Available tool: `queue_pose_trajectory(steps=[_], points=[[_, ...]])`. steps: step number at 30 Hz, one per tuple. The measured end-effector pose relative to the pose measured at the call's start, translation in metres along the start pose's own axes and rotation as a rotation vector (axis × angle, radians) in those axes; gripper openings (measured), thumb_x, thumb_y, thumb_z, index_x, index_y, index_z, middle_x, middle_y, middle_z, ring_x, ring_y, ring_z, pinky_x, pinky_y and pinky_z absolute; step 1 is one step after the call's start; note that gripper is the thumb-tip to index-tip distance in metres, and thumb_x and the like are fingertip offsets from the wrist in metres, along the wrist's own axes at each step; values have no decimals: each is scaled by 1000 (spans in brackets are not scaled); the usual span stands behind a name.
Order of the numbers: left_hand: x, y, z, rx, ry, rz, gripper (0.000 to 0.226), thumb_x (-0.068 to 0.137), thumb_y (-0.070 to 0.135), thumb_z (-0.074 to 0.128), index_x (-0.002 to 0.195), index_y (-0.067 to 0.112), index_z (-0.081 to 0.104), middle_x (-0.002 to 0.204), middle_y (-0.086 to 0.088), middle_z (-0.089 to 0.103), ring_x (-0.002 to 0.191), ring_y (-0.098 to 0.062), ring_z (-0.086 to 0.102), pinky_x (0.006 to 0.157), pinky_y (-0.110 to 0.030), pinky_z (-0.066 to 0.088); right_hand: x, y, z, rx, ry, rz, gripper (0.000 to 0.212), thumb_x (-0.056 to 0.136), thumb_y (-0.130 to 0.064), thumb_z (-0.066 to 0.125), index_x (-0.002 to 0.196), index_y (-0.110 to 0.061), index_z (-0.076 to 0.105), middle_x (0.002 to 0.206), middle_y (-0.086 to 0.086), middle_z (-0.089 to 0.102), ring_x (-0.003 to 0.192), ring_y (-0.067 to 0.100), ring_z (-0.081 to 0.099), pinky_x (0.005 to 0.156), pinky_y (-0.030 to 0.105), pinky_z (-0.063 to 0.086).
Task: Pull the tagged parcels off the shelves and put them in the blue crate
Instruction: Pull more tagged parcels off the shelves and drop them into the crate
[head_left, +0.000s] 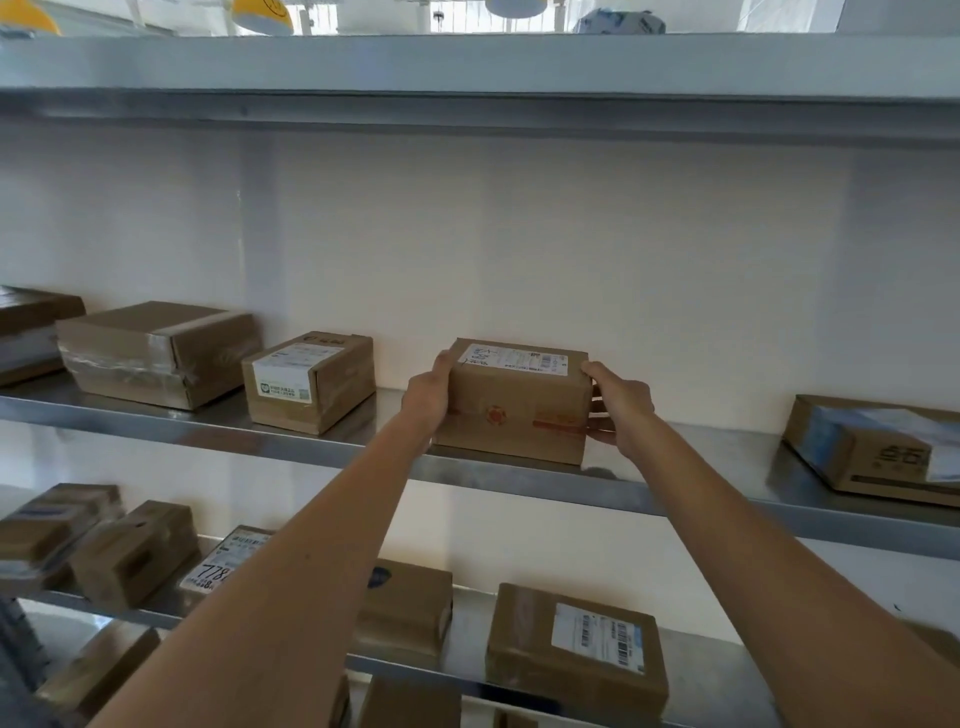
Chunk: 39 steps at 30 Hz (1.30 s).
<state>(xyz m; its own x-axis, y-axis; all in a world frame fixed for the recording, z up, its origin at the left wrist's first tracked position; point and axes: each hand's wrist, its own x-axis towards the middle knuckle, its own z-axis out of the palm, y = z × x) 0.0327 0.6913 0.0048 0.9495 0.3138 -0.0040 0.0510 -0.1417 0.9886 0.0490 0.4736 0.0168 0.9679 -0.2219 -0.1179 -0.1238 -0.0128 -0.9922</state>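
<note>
We are facing grey metal shelves (675, 499) against a pale wall. On the middle shelf, at far left, a large tape-wrapped brown cardboard box (156, 353) is sitting, and just right of it a smaller brown carton with a white label (309, 382). Our left hand (428, 397) is pressing flat against the left side of a brown cardboard parcel with a white handwritten tag on top (514, 405), which is resting at the shelf's front edge. Our right hand (621, 408) is gripping its right side, fingers curled around the corner. At far right, a flat brown box under clear plastic (878, 449) is lying
</note>
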Motion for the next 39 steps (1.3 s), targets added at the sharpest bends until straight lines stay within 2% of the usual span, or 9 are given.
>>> queue_pose_trajectory(steps=[5,8,12,16,20,23,26,32,39], points=[[-5,-1,-5,28,160,219,67,96,62,30,137,11,46,136,-9,53,121,-24,50,104,-39,40,-1,1,7,-137,274,-199,39,90,-43,58,100,-6,62,107,12,66,88,25,60,74,34,45],[-15,8,-38,42,378,471,40,102,41,36,128,16,52,125,-3,58,112,-15,53,92,-27,40,-17,-16,14,-159,474,-553,29,94,-32,53,112,-11,59,110,5,57,99,24,59,92,43,47],[-12,18,-110,177,579,680,29,101,26,36,119,18,57,116,-2,59,105,-15,53,92,-31,45,-53,-43,54,-197,375,-842,25,96,-22,50,117,-10,56,114,6,50,103,19,53,78,20,41],[10,15,-177,276,788,562,33,98,22,37,120,9,59,122,-13,56,114,-27,49,97,-39,38,-94,-37,127,-313,71,-953,22,100,-24,49,118,-13,53,114,2,51,87,6,53,69,10,38],[31,-3,-209,17,530,295,41,104,30,30,124,5,55,117,-8,56,101,-22,50,83,-31,38,-109,7,214,-417,-188,-777,33,102,-36,43,126,-15,54,122,4,55,96,4,54,80,20,38],[55,-23,-220,-170,293,45,59,101,49,27,131,5,51,123,-8,59,106,-25,56,93,-36,46,-119,26,265,-320,-173,-516,47,105,-40,33,140,-10,45,141,10,49,127,21,47,92,20,29],[77,-45,-224,-272,108,-127,75,88,67,26,127,11,57,112,-12,67,102,-30,64,97,-47,49,-122,36,293,-180,-125,-410,48,106,-39,26,143,-13,43,145,6,48,133,20,42,87,12,25],[48,-55,-223,-466,-46,70,46,100,37,28,106,23,71,101,-5,74,97,-21,68,81,-34,57,-118,57,308,-100,-109,-522,42,105,-40,29,143,-28,41,138,-5,53,119,6,51,90,7,47],[47,-59,-225,-570,-37,194,39,101,26,34,116,20,69,108,0,73,95,-10,69,64,-14,51,-117,71,306,-83,-51,-603,52,100,-48,33,149,-29,35,143,-7,51,129,7,50,104,29,48]])
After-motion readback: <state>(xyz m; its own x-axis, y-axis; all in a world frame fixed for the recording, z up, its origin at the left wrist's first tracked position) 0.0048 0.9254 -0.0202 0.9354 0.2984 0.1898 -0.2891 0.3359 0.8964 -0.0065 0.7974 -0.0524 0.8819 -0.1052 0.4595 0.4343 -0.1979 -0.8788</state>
